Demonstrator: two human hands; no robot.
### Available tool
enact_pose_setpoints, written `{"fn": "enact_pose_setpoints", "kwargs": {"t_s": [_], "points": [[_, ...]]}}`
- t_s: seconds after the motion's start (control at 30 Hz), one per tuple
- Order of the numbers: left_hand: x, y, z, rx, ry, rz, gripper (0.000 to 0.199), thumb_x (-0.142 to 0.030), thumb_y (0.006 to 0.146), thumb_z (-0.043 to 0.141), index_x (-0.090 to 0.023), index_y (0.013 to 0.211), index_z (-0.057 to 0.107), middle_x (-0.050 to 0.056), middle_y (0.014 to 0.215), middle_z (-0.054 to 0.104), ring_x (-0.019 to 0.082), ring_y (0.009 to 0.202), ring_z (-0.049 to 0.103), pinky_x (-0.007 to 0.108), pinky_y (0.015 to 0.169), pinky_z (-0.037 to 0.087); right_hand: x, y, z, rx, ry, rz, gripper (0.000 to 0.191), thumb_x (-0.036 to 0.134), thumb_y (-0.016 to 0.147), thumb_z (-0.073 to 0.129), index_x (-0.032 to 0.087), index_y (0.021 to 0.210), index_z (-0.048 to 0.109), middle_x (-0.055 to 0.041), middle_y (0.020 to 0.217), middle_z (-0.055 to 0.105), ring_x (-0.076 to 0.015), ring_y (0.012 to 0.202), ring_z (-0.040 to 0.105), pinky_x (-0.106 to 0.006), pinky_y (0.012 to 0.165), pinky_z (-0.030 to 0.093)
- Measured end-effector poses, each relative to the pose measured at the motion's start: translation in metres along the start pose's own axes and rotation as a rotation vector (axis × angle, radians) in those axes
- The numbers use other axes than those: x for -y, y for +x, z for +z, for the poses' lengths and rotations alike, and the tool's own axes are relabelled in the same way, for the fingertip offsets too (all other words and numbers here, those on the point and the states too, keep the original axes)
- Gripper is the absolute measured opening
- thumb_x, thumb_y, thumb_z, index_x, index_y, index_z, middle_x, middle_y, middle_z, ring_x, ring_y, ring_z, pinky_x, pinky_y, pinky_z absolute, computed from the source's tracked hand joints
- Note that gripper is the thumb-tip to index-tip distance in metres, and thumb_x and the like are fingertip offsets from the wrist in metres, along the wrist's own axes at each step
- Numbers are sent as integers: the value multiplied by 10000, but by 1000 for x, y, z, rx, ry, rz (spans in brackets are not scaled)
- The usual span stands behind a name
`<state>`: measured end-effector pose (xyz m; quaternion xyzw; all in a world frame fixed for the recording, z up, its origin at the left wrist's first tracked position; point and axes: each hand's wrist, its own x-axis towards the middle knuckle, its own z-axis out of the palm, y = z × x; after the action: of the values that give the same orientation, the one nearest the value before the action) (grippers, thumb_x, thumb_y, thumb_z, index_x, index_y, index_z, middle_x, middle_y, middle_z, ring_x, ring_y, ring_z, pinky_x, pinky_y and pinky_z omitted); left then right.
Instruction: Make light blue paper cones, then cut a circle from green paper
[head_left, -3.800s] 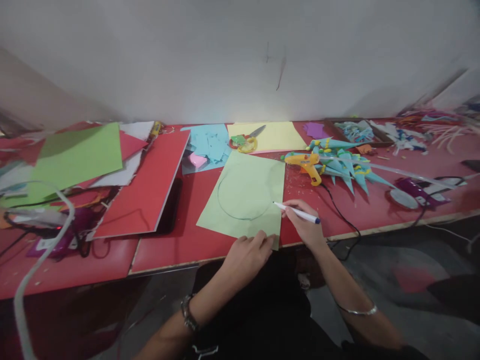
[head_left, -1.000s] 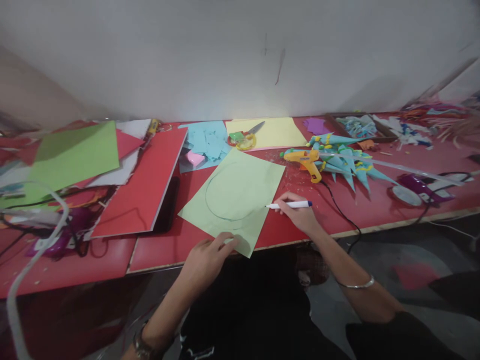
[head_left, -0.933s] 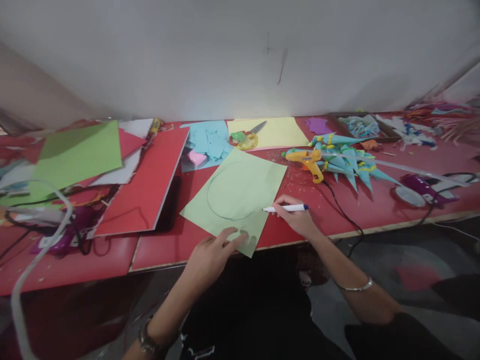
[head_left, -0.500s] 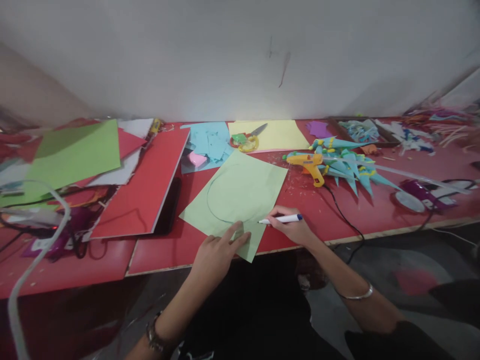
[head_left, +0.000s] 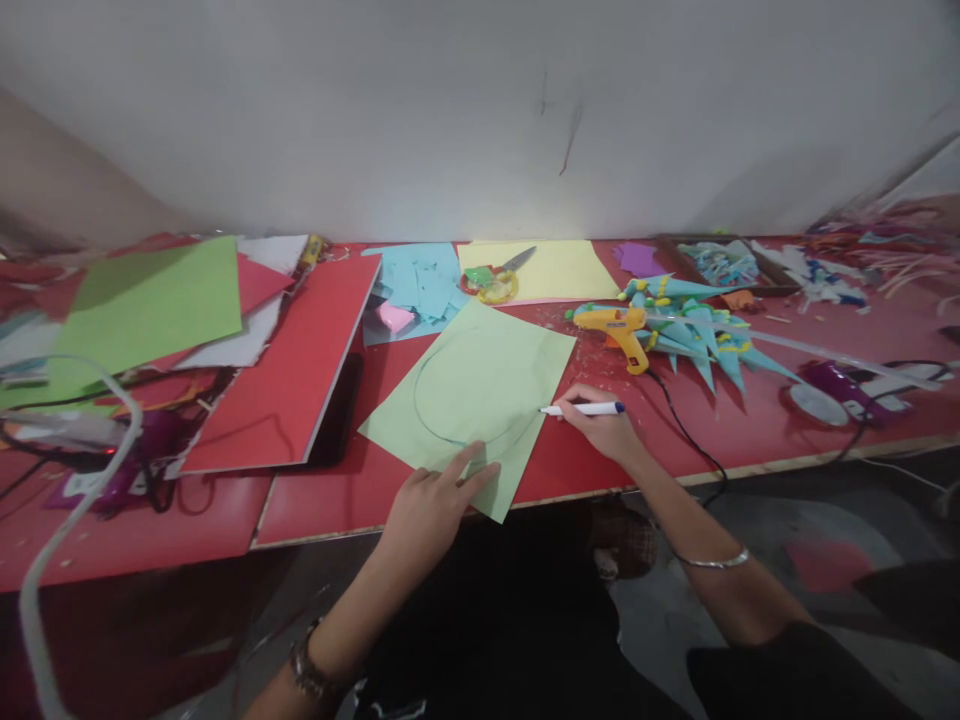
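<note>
A pale green sheet (head_left: 495,370) lies turned at an angle on the red table (head_left: 322,510), with a thin curved line drawn on it. My left hand (head_left: 439,500) rests on the sheet's near part, fingers spread and holding nothing. In my right hand (head_left: 600,430) is a white marker with a dark blue end (head_left: 589,409), its tip at the sheet's right edge. Right of the sheet sits a yellow glue gun (head_left: 619,325), beside blue paper cones with yellow trim (head_left: 705,335).
Scissors (head_left: 502,282) lie on pale yellow paper (head_left: 577,268) behind the sheet. Blue paper scraps (head_left: 424,285) are near them. At left are a red board (head_left: 292,370), a green sheet (head_left: 150,300) and a white cable (head_left: 45,560). A tray (head_left: 720,262) of scraps stands back right.
My right hand has moved right and slightly away from me with the marker, and the drawn line reaches further up the sheet's right side. My left hand has stayed in place.
</note>
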<state>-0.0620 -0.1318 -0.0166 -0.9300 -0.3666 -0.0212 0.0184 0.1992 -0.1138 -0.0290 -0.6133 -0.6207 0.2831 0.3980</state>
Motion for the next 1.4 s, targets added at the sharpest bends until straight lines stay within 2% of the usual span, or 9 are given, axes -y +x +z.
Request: {"fn": "enact_pose_setpoints", "kwargs": {"t_s": [0.2, 0.5, 0.77, 1.17, 1.4], "points": [[1, 1, 0, -31, 15, 19, 526, -2, 738, 422, -294, 1165, 511, 42, 1280, 484, 91, 582, 562, 281, 558, 489, -10, 15, -9, -66, -30, -10, 170, 298, 760, 500, 186, 646, 558, 2, 599, 580, -139, 583, 521, -246, 531, 371], [1, 0, 3, 1, 15, -2, 538, -11, 743, 429, -318, 1179, 496, 30, 1306, 459, 99, 610, 573, 285, 583, 489, -21, 31, -12, -159, -6, -54, 167, 299, 767, 502, 173, 674, 560, 2, 616, 552, -116, 552, 482, -235, 508, 352], [1, 0, 4, -7, 42, 8, 570, 14, 728, 405, -307, 1191, 493, 37, 1315, 451, 104, 639, 587, 278, 591, 489, -23, 33, -11, -171, 77, -48, 203, 357, 785, 492, 170, 790, 573, -12, 686, 575, -128, 605, 526, -247, 562, 406], [0, 0, 2, -17, 23, -4, 574, 19, 723, 404, -300, 1192, 490, 35, 1305, 462, 112, 660, 595, 285, 605, 500, -21, 30, -11, -154, -42, -60, 222, 385, 765, 509, 179, 752, 590, -19, 670, 600, -150, 618, 545, -245, 549, 392], [-2, 0, 0, -11, 4, -25, 525, -14, 741, 445, -305, 1174, 499, 31, 1299, 468, 118, 689, 602, 293, 636, 506, -5, 18, -9, -137, -58, -81, 197, 365, 757, 512, 186, 690, 559, -1, 628, 553, -136, 576, 502, -236, 515, 360]]}}
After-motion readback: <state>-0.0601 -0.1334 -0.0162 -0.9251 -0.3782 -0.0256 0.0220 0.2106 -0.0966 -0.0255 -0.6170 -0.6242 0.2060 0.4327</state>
